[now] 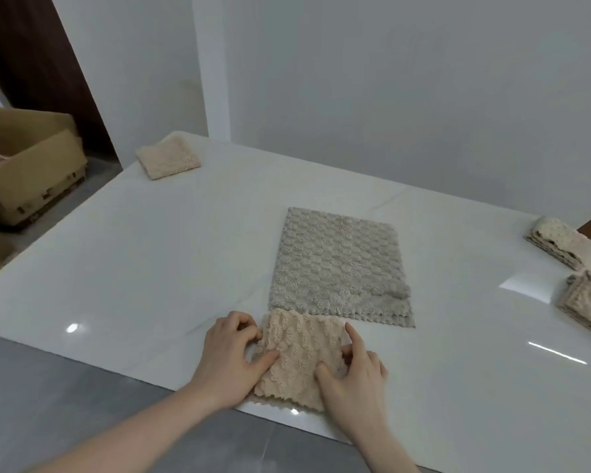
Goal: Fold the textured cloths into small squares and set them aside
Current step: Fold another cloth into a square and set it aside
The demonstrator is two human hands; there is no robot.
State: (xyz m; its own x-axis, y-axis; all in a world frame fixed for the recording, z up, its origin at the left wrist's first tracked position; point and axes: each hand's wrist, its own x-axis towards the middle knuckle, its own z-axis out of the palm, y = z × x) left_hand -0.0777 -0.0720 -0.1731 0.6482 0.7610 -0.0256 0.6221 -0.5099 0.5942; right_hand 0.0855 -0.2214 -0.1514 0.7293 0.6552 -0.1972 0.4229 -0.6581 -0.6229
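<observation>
A beige textured cloth, folded to a small square, lies at the near edge of the white table. My left hand grips its left edge, thumb on top and fingers curled at the side. My right hand holds its right edge, index finger stretched up along the side and thumb pressing on top. Just beyond it a grey textured cloth lies spread flat. A folded beige square sits at the far left corner of the table.
Two stacks of textured cloths stand at the right edge, one further back and one nearer. A cardboard box is on the floor to the left. A white wall rises behind the table.
</observation>
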